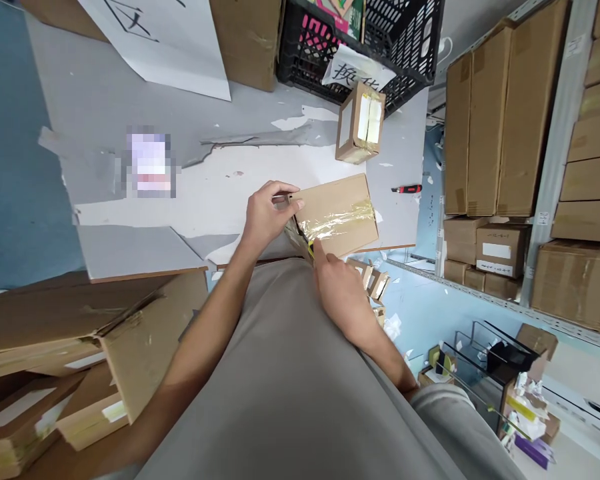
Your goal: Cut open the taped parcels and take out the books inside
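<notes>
A small brown cardboard box (333,230), sealed with shiny clear tape, lies at the table's front edge, close to my body. My left hand (270,213) grips its left end, thumb on the top face and fingers around the far corner. At the near left corner, my right hand (345,293) is closed on a thin yellow-and-black box cutter (311,249); most of it is hidden by the fingers. The cutter's tip is at the taped left edge, and I cannot tell how deep it reaches.
A taped small carton (360,123) stands beyond the box, before a black plastic crate (405,67). To the right lies a red-and-black utility knife (407,189). The worn grey tabletop (100,100) has torn covering. Shelves of cartons (487,133) rise at right; an open carton (145,340) sits lower left.
</notes>
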Demonstrator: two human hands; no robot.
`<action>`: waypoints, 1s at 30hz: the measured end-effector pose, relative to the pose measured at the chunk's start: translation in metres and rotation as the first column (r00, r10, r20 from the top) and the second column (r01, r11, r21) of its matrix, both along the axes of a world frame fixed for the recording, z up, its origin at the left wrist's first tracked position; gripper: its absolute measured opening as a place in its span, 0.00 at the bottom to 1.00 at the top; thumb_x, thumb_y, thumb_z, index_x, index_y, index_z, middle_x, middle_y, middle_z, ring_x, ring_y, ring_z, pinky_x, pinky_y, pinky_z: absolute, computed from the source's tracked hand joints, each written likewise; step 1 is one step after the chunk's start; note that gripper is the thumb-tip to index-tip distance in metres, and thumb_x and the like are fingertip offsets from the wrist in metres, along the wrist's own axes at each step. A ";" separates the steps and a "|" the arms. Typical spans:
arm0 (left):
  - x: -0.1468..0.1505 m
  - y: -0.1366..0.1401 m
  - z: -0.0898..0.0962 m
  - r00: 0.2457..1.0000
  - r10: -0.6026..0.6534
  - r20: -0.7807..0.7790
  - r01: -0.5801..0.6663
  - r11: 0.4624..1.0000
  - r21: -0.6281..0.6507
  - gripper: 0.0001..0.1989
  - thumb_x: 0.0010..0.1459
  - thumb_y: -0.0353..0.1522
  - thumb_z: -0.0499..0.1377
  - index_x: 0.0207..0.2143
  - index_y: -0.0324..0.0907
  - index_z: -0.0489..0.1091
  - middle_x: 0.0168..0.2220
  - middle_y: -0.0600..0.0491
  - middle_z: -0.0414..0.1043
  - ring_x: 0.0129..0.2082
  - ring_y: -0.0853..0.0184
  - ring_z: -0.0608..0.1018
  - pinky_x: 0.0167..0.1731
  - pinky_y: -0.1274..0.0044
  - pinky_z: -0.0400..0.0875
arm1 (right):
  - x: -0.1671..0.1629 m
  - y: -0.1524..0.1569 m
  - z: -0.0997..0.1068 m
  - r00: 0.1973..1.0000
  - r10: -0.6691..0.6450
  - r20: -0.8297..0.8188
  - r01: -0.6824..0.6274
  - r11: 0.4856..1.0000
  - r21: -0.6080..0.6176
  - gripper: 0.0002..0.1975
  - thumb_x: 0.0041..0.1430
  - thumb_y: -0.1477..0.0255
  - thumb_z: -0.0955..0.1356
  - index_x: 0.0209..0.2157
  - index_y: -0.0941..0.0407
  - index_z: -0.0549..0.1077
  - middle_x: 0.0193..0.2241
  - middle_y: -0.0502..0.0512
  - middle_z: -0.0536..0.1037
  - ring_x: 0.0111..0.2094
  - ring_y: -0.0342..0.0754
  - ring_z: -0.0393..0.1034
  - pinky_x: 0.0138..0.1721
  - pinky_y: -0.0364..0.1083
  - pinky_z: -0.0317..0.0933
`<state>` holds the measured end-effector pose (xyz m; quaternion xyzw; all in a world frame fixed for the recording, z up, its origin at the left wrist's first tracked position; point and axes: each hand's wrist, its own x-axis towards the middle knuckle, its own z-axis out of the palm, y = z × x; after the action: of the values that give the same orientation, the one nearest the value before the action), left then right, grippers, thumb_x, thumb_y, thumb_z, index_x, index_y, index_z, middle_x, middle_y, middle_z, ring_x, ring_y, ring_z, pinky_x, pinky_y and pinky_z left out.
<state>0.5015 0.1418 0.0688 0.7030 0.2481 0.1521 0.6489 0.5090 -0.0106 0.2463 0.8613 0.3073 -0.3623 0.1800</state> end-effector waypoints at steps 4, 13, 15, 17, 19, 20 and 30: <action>0.002 -0.003 0.000 1.000 0.018 -0.003 -0.018 1.000 0.025 0.13 0.63 0.38 0.68 0.48 0.45 0.80 0.51 0.49 0.83 0.52 0.60 0.84 0.60 0.65 0.82 | 0.003 -0.001 -0.001 1.000 0.012 -0.021 -0.013 1.000 -0.011 0.34 0.78 0.82 0.58 0.81 0.61 0.54 0.51 0.71 0.86 0.50 0.57 0.87 0.50 0.49 0.78; 0.003 -0.016 0.005 0.997 0.043 -0.064 -0.037 0.996 0.080 0.11 0.65 0.38 0.67 0.48 0.45 0.80 0.49 0.50 0.82 0.51 0.60 0.84 0.59 0.66 0.81 | -0.004 -0.014 -0.003 0.999 0.023 -0.048 -0.022 0.999 0.025 0.33 0.77 0.83 0.61 0.79 0.63 0.58 0.49 0.69 0.88 0.47 0.57 0.88 0.45 0.48 0.78; 0.001 -0.020 0.005 0.996 0.054 -0.064 -0.048 0.995 0.090 0.11 0.66 0.38 0.66 0.48 0.45 0.80 0.50 0.50 0.82 0.52 0.60 0.84 0.60 0.66 0.81 | -0.004 -0.013 -0.008 0.994 0.037 -0.107 -0.036 0.999 0.017 0.30 0.77 0.84 0.61 0.77 0.67 0.62 0.50 0.71 0.88 0.50 0.58 0.87 0.47 0.48 0.78; 0.001 -0.021 0.002 0.996 0.074 -0.059 -0.068 0.993 0.097 0.11 0.67 0.38 0.67 0.49 0.45 0.79 0.51 0.50 0.82 0.53 0.60 0.84 0.60 0.66 0.81 | -0.004 -0.012 -0.013 0.989 0.037 -0.146 -0.035 0.999 0.013 0.31 0.76 0.86 0.60 0.77 0.70 0.60 0.53 0.76 0.87 0.51 0.58 0.87 0.48 0.49 0.78; 0.004 -0.020 -0.002 0.994 0.089 -0.058 -0.084 0.992 0.094 0.12 0.68 0.40 0.67 0.50 0.45 0.79 0.52 0.49 0.82 0.53 0.60 0.84 0.61 0.66 0.80 | -0.005 -0.018 -0.012 0.988 0.026 -0.151 -0.020 0.999 0.042 0.33 0.77 0.85 0.60 0.79 0.70 0.57 0.54 0.77 0.86 0.50 0.59 0.87 0.48 0.50 0.77; 0.004 -0.019 -0.004 0.994 0.095 -0.063 -0.089 0.992 0.089 0.13 0.68 0.41 0.67 0.51 0.45 0.79 0.52 0.49 0.83 0.54 0.60 0.84 0.61 0.65 0.80 | -0.004 -0.024 -0.010 0.989 0.017 -0.147 -0.005 0.997 0.081 0.32 0.78 0.82 0.60 0.79 0.67 0.58 0.54 0.75 0.87 0.50 0.59 0.87 0.48 0.51 0.77; -0.066 -0.052 -0.002 0.944 0.188 -0.272 -0.194 0.981 0.004 0.40 0.72 0.60 0.60 0.78 0.56 0.64 0.81 0.45 0.60 0.81 0.49 0.62 0.80 0.54 0.56 | 0.094 -0.134 -0.056 0.787 -0.589 0.181 0.359 0.677 0.642 0.28 0.81 0.64 0.58 0.74 0.57 0.68 0.54 0.67 0.88 0.48 0.61 0.86 0.52 0.55 0.76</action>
<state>0.4359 0.0898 0.0672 0.6825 0.4031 0.1138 0.5989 0.6028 -0.1447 0.1907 0.9762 0.1226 -0.1152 -0.1366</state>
